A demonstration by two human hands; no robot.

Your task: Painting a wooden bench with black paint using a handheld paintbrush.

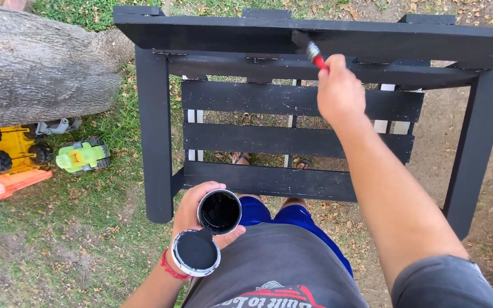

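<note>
At seven o'clock the left hand (198,214) grips an open can of black paint (219,211), its lid (196,252) alongside. Toward one o'clock the right hand (339,91) is closed on a red-handled brush (314,52), whose bristles touch the black bench (292,102)'s top rail: painting looks under way, and steady strokes along the rail seem called for.

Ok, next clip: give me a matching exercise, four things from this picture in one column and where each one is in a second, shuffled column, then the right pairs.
Things:
1. red-handled paintbrush
2. round open can of black paint
3. lime-green toy truck
4. thick grey tree trunk

Places:
A. on the grass left of the black-painted slatted wooden frame
B. in the right hand, bristles on the frame's top board
C. upper left corner, lying across the grass
D. in the left hand, together with its round lid

Pairs: 1-B, 2-D, 3-A, 4-C
</note>
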